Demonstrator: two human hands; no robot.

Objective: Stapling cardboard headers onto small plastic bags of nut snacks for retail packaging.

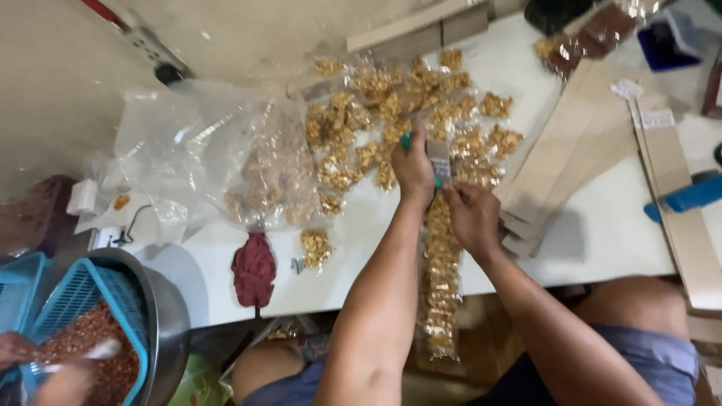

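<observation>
My left hand (413, 169) grips a small tool with a teal handle (407, 140) and a grey end over the top of a long clear plastic strip of golden nut snacks (440, 286). My right hand (471, 216) pinches the upper end of that strip just to the right. The strip hangs from the white table (594, 225) edge down between my knees. Several small sealed packets of the same snack (391, 105) lie scattered on the table beyond my hands.
A big clear bag of snacks (263, 169) lies at the left. Brown cardboard strips (571, 150) are stacked at the right, beside a blue tool (688, 197). A dark red cloth (253, 274) hangs at the table edge. A blue basket in a metal bowl (113, 331) holds reddish grains.
</observation>
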